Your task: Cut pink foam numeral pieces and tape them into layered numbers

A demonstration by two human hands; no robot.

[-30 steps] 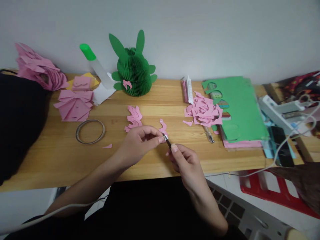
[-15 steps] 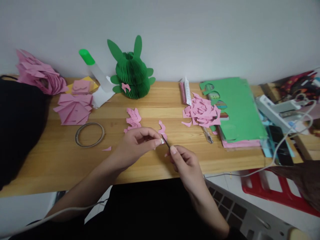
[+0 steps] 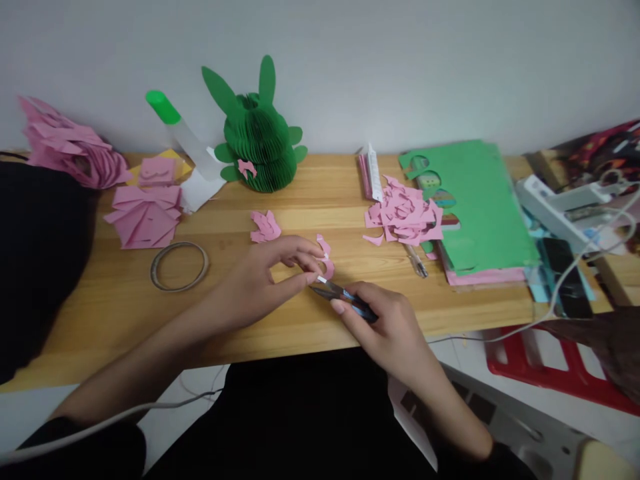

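My left hand (image 3: 273, 277) has its thumb and fingertips close together at a small white piece (image 3: 321, 279). In my right hand (image 3: 383, 323) is a dark cutting tool (image 3: 350, 300), its tip pointing left at that white piece. Just beyond the fingertips lies a curved pink paper cutout (image 3: 326, 268), with a small white spot on it. More pink cutouts (image 3: 265, 227) are piled behind my left hand. A green honeycomb paper figure (image 3: 263, 143) with long ears stands at the back and bears a small pink piece (image 3: 247, 169).
A tape roll (image 3: 179, 267), folded pink paper (image 3: 145, 213) and a green-capped glue bottle (image 3: 185, 137) are on the left. Pink scraps (image 3: 405, 210), a cutter knife (image 3: 416, 261), green sheets (image 3: 480, 213), a phone (image 3: 567, 277) and a power strip (image 3: 555, 213) are on the right.
The dark tool now lies further out of my right hand, its blades showing beside my left fingertips. The pink pile behind my left hand shows less of itself. The whole view has shifted slightly.
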